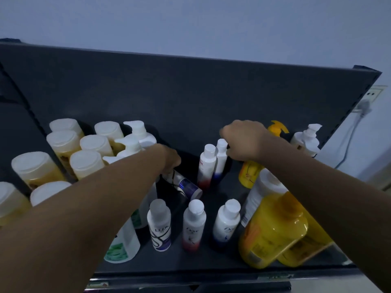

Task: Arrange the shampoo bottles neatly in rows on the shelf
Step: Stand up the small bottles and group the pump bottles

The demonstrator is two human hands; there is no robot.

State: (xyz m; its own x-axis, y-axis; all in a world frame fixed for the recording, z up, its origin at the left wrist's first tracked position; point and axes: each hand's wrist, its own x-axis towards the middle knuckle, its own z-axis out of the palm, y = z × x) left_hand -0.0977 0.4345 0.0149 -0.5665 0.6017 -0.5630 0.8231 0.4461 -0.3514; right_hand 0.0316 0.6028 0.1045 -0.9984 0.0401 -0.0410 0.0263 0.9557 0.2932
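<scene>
On the dark shelf point(190, 261), my left hand point(171, 159) grips the upper end of a tilted white-and-purple Lux bottle point(185, 185), which leans back and to the left. My right hand point(243, 140) is curled, its fingers against the neck of a small white-and-blue bottle point(220, 159); whether it truly grips is hard to tell. A white-and-red bottle point(206, 163) stands touching it on the left. In front stand three small bottles in a row: a Lux bottle point(159, 225), a red-based Dove point(193, 225) and a blue-based Dove point(226, 223).
Amber bottles with white caps point(63, 144) fill the left side, with white pump bottles point(137, 138) beside them. Large yellow bottles point(273, 229) crowd the front right, and a yellow pump bottle point(249, 172) stands behind my right wrist. A wall socket point(372, 95) is at far right.
</scene>
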